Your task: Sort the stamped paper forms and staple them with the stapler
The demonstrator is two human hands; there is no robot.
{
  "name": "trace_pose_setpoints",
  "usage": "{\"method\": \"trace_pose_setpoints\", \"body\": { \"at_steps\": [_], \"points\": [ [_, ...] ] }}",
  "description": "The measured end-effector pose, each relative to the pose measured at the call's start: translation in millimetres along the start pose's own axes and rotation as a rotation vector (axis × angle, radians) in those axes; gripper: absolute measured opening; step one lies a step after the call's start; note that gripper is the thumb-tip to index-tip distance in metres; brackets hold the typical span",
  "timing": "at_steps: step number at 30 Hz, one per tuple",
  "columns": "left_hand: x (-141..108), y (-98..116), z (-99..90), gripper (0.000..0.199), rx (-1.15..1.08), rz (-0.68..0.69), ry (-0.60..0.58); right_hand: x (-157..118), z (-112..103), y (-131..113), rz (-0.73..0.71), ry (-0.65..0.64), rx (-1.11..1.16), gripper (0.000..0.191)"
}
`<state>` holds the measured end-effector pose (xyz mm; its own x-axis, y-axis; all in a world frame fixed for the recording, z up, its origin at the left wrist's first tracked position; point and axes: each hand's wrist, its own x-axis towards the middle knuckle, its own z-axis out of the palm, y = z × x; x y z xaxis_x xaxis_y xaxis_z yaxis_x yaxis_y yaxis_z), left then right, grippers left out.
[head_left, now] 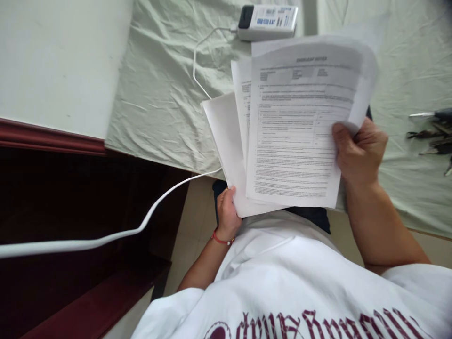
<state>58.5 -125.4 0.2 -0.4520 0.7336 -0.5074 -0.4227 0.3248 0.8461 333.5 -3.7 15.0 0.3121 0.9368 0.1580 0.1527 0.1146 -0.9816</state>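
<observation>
Several loose paper sheets are fanned out over the table edge, close to my body. My left hand (228,213), with a red bracelet at the wrist, pinches the lower left corner of a blank-looking white sheet (226,136). My right hand (362,150) grips the right edge of the printed top sheet (293,127), thumb on its face. That sheet carries a heading, text lines and a table, too small to read, and its upper right corner curls. Another printed sheet (240,94) shows between these two.
A pale green cloth (158,94) covers the table. At the top lies a white device (267,22) with a white cable (155,207) trailing down to the left. Keys (436,136) lie at the far right. Dark red wood (49,136) edges the left side.
</observation>
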Motion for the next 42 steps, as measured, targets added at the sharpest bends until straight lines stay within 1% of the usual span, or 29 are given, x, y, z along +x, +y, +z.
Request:
{"method": "trace_pose_setpoints", "body": {
  "at_steps": [4, 8, 11, 14, 17, 19, 21, 24, 26, 29, 32, 36, 38, 42],
  "points": [
    [-1, 0, -3.4, 0.031, 0.017, -0.037, -0.021, -7, 2, -5, -0.023, -0.083, -0.088, 0.03],
    [-2, 0, -1.6, 0.045, 0.029, -0.05, -0.063, -11, 4, -3, -0.052, -0.158, -0.248, 0.024],
    [-1, 1, 0.0, 0.047, 0.044, -0.045, -0.075, -9, 5, 0, -0.094, -0.181, -0.307, 0.018],
    [-1, 1, -0.2, 0.047, 0.044, -0.039, -0.084, -6, 5, 0, -0.061, -0.219, -0.272, 0.019],
    [-2, 1, -1.4, 0.047, 0.046, -0.036, -0.087, -6, 4, -2, 0.022, -0.304, -0.19, 0.024],
    [-2, 1, -2.1, 0.047, 0.046, -0.041, -0.086, -7, 3, -3, 0.063, -0.349, -0.165, 0.025],
    [-2, 0, -2.8, 0.047, 0.047, -0.043, -0.083, -8, 3, -2, 0.058, -0.345, -0.186, 0.024],
    [-1, -1, -3.7, 0.046, 0.049, -0.032, -0.087, -8, 4, 0, -0.039, -0.263, -0.303, 0.025],
    [-1, -2, -4.2, 0.046, 0.05, -0.025, -0.094, -8, 4, -2, -0.084, -0.234, -0.399, 0.027],
    [0, -3, -4.8, 0.046, 0.047, -0.027, -0.092, -7, 4, -7, -0.053, -0.263, -0.459, 0.034],
    [-1, -1, -5.2, 0.044, 0.013, -0.043, -0.087, -8, 4, -12, -0.002, -0.305, -0.405, 0.037],
    [-1, 1, -5.8, 0.035, -0.019, -0.026, -0.016, -11, 6, -11, 0.039, -0.345, -0.256, 0.027],
    [-1, 1, -6.1, 0.035, -0.012, -0.017, 0.008, -12, 6, -8, 0.039, -0.324, -0.216, 0.022],
    [-1, -3, -6.1, 0.041, -0.026, -0.029, -0.019, -13, 5, -3, 0.012, -0.261, -0.198, 0.019]
  ]
}}
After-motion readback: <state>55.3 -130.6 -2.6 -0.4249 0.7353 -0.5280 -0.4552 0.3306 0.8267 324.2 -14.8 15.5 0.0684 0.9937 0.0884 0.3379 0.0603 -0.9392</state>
